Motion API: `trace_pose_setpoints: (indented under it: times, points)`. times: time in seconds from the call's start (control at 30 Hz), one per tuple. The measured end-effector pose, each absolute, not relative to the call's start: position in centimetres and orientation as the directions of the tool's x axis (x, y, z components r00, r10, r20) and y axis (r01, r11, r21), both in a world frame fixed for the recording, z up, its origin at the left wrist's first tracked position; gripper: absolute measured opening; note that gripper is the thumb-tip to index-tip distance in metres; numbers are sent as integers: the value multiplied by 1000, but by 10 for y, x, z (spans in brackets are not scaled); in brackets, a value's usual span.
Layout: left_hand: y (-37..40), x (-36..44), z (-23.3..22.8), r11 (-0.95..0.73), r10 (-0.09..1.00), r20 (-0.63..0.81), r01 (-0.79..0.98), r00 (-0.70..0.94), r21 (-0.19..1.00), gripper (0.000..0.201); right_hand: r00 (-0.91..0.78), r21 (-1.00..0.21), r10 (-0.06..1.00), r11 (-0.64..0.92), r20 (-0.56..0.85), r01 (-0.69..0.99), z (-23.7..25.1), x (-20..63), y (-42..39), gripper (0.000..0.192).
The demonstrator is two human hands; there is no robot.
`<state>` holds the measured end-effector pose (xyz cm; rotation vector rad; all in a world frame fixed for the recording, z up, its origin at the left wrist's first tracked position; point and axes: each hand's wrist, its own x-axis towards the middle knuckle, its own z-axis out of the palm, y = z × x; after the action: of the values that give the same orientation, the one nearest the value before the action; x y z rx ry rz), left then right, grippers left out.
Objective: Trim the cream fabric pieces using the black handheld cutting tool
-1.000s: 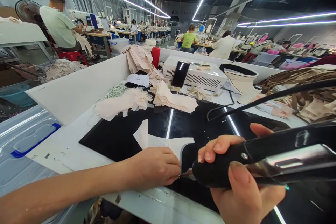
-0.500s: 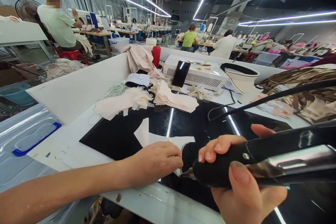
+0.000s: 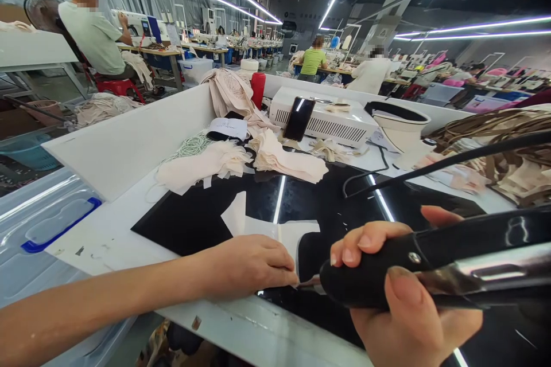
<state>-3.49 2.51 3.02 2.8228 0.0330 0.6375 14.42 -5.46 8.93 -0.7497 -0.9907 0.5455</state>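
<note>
A cut white fabric piece (image 3: 260, 226) with a curved edge lies on the glossy black board (image 3: 189, 229). My left hand (image 3: 253, 264) is closed at its near edge, with thumb and fingers pinched together on the fabric. My right hand (image 3: 400, 292) wraps round a black corded hand tool (image 3: 370, 272) with a metal lever along its side. Its thin metal tip (image 3: 310, 284) points left and sits right by my left fingertips. Whether the tip touches the fabric, I cannot tell.
Two stacks of pale fabric pieces (image 3: 286, 157) lie behind the board, with green cord (image 3: 189, 146) at their left. Farther back are a phone (image 3: 299, 119) leaning on a vented white box (image 3: 331, 117) and a red thread cone (image 3: 257, 90). A black cable (image 3: 465, 157) arches at right.
My right hand and the tool have shifted slightly right and down in view. My left fingers have moved a little lower along the fabric, with the thumb now at its edge.
</note>
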Motion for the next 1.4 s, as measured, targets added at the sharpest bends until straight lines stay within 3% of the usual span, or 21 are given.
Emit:
trace_pose_setpoints:
  times: [0.57,1.4]
  points:
    - [26,-35,23,-980,49,424,-39,904,196,34,478,-757,696,646,535,-94,93,142,-50,53]
    - [23,-38,21,-979,110,395,30,912,202,29,484,-763,692,642,536,-73,90,142,-49,51]
